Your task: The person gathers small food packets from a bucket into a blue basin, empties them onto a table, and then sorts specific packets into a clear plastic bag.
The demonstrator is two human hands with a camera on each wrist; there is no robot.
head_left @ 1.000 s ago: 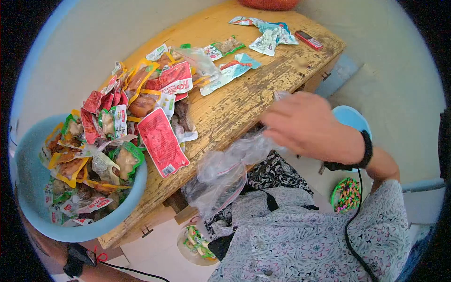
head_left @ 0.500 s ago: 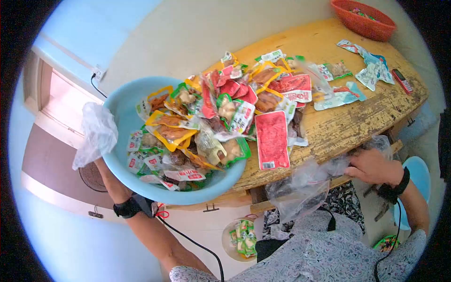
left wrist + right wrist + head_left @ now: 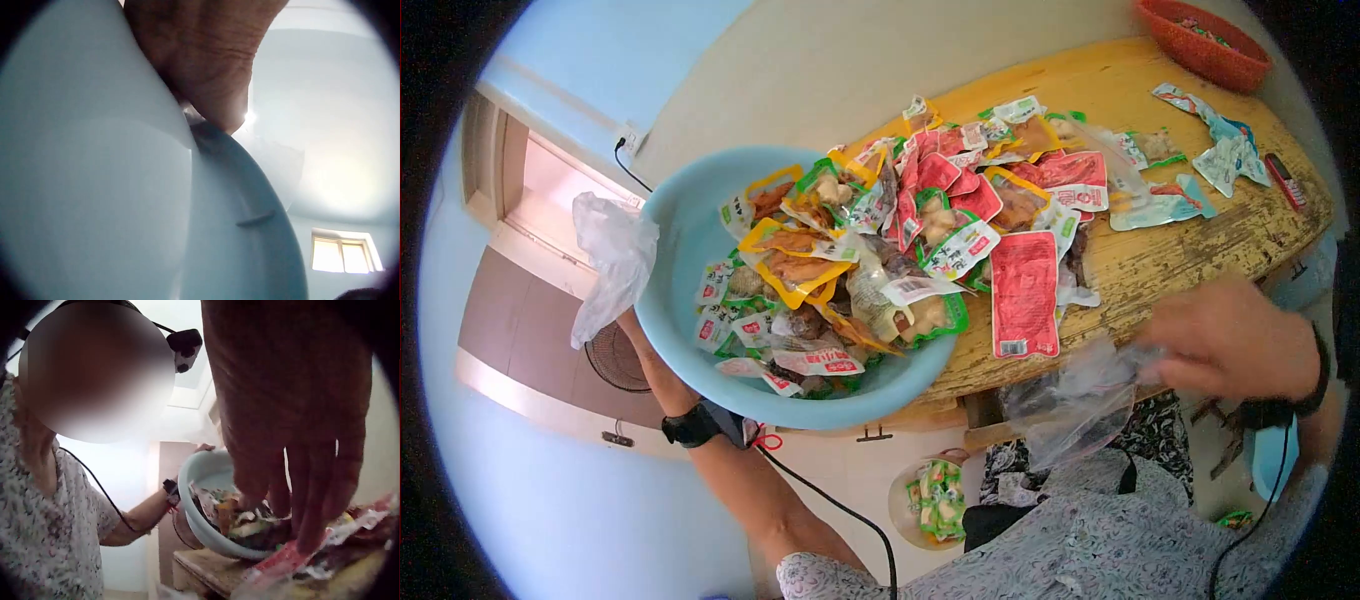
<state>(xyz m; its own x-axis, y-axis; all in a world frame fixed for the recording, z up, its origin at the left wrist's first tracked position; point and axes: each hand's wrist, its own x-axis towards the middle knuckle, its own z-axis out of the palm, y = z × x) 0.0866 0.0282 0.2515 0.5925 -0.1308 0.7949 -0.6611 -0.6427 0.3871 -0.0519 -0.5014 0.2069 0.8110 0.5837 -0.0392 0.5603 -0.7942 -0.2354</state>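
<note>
A light blue basin (image 3: 700,395) leans toward the table, full of vacuum-sealed food packets (image 3: 800,262) that spread in a heap onto the wood. My left hand (image 3: 200,56) grips the basin's rim from its outer side; its fingers curl over the rim in the right wrist view. A crumpled clear plastic bag (image 3: 615,255) at that hand hides it in the head view. My right hand (image 3: 1235,340), blurred, is over the table's front edge with fingers extended and nothing held. Beside its fingertips hang clear plastic bags (image 3: 1075,400). A red packet (image 3: 1025,295) lies nearest.
The worn wooden table (image 3: 1160,260) has a red basket (image 3: 1205,45) at its far right corner. Teal-white packets (image 3: 1232,150) and a phone (image 3: 1285,182) lie at its right end. On the floor stand a bowl of green packets (image 3: 930,505) and a blue tub (image 3: 1273,460).
The head view has swung left, bringing the left arm and whole basin into sight. My right hand has lifted off the plastic bags at the table's front edge. The packet heap has shifted slightly.
</note>
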